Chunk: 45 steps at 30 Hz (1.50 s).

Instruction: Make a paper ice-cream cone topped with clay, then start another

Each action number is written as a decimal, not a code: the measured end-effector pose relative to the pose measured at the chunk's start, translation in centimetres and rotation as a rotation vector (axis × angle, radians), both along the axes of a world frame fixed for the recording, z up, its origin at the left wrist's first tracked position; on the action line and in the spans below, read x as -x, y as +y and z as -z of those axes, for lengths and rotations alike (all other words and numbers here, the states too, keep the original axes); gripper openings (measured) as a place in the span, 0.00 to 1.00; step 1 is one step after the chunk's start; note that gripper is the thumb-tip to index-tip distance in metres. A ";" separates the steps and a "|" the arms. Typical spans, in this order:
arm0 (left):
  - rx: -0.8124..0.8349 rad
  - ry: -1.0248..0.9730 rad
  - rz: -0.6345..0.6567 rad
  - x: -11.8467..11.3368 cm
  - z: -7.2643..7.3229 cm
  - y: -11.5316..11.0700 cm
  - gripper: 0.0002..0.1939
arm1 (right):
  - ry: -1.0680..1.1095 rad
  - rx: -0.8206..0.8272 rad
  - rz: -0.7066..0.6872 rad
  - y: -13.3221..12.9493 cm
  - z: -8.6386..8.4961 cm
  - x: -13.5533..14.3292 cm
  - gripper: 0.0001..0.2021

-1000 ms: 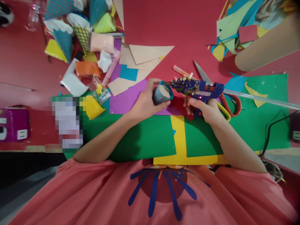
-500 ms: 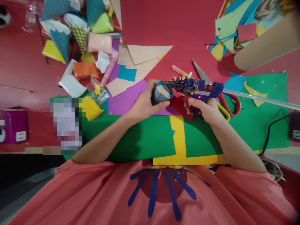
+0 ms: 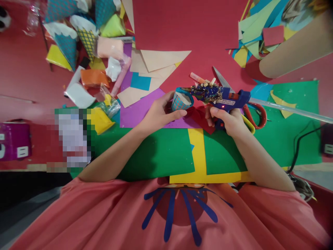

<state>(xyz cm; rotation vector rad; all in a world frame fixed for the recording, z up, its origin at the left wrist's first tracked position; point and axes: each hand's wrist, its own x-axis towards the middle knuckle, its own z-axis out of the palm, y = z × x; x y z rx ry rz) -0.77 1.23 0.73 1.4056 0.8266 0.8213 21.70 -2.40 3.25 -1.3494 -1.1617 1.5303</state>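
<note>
Between the thumb and fingers of my left hand (image 3: 158,113) is a small blue paper cone (image 3: 181,101) with a pinkish grid pattern, its wide opening tilted up toward the right. My right hand (image 3: 229,119) grips the handle of a blue glue gun (image 3: 229,99), whose small red light is lit. Dried glue and debris crust the gun's front, and its nozzle is at the cone's rim. A long clear glue stick (image 3: 288,110) sticks out of the gun's back. Red paper (image 3: 199,118) lies beneath, between my hands.
Scissors (image 3: 260,118) lie behind the gun. Finished-looking cones (image 3: 63,41) and clay packets (image 3: 95,78) crowd the upper left. Beige paper scraps (image 3: 163,59) lie at centre, a cardboard tube (image 3: 293,47) at upper right. Green sheets (image 3: 156,152) cover the near edge; a black cable (image 3: 298,146) runs at right.
The cone has turned slightly in my left hand, showing more of its patterned side. My left fingers have shifted a little, and the glue gun has moved slightly right.
</note>
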 end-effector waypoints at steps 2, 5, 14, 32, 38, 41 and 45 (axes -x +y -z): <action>-0.008 -0.034 -0.014 -0.1 0.2 0.1 0.28 | 0.004 0.001 -0.002 0.0 0.0 0.0 0.17; -0.007 -0.050 -0.024 -0.1 0.5 0.0 0.28 | 0.007 -0.003 -0.002 0.0 0.1 0.0 0.16; 0.050 0.062 -0.007 0.3 0.1 -0.1 0.29 | -0.042 0.009 -0.001 -0.1 -0.1 -0.1 0.16; 0.164 -0.004 0.022 0.2 -0.3 0.2 0.30 | -0.038 -0.017 0.006 0.0 0.0 -0.2 0.16; 0.152 -0.015 -0.040 -0.1 -0.5 0.1 0.32 | -0.030 0.000 0.013 0.1 -0.2 -0.1 0.16; 0.178 -0.009 -0.071 -0.2 -0.6 0.1 0.30 | -0.046 0.006 0.013 0.1 -0.2 0.0 0.17; 0.182 0.028 -0.059 -0.1 -0.6 0.0 0.25 | -0.057 0.005 0.006 0.1 -0.3 0.0 0.17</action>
